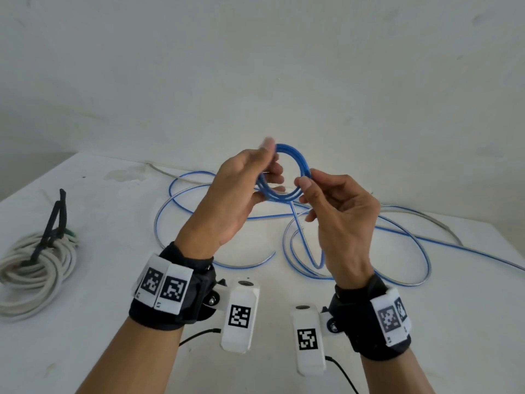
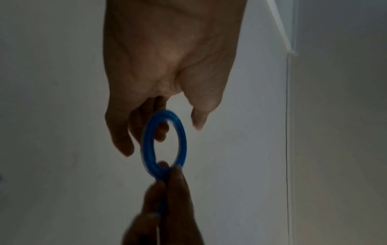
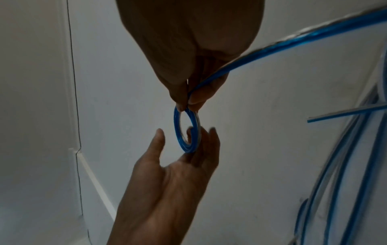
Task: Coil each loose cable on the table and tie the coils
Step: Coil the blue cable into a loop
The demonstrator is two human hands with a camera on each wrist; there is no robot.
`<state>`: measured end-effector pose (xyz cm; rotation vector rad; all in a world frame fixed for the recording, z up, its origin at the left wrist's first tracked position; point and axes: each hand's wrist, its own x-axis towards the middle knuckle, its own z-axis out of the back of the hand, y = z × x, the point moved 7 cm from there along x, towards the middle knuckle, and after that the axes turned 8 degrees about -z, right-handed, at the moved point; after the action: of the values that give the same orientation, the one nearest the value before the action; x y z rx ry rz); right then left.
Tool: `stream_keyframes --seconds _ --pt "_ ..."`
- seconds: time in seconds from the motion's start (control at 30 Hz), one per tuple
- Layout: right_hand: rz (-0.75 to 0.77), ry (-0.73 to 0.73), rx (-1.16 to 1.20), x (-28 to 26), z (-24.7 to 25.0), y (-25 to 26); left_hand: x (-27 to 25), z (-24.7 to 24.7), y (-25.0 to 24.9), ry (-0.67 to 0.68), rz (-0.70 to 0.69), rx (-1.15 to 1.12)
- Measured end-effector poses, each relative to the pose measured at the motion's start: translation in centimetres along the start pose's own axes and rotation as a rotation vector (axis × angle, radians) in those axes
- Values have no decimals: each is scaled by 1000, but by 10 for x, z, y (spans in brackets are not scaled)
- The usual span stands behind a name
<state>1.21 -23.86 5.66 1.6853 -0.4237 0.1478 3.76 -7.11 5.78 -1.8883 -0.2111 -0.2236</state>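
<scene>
A small blue cable coil (image 1: 299, 161) is held in the air above the table. My right hand (image 1: 302, 184) pinches its right side between thumb and forefinger; the wrist view shows the same pinch on the coil (image 3: 176, 129). My left hand (image 1: 272, 163) is spread at the coil's left side, fingers straight behind and under the ring, thumb lifted clear. From the left wrist, the coil (image 2: 182, 136) hangs against those fingers. The rest of the blue cable (image 1: 155, 226) lies in big loose loops on the table, and one strand (image 3: 293, 38) runs from my right hand.
A white cable coil (image 1: 37, 268) bound with a black tie (image 1: 54, 223) lies at the table's left. The white table (image 1: 85, 322) meets a pale wall behind. A thin grey wire (image 1: 443, 223) curves among the blue loops at the right.
</scene>
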Motion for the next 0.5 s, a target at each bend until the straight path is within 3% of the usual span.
stream_keyframes --seconds 0.07,0.2,0.37,0.5 --pt "9 -25 -2 4 8 4 0 4 -2 41 -67 116" --pt "10 -45 -3 6 13 5 -3 8 -5 41 -102 79" --pt "-60 110 16 2 -5 -1 -2 16 -10 -54 -134 20" --pt "-61 10 107 -4 -8 -4 -3 12 -6 -98 -130 -32"
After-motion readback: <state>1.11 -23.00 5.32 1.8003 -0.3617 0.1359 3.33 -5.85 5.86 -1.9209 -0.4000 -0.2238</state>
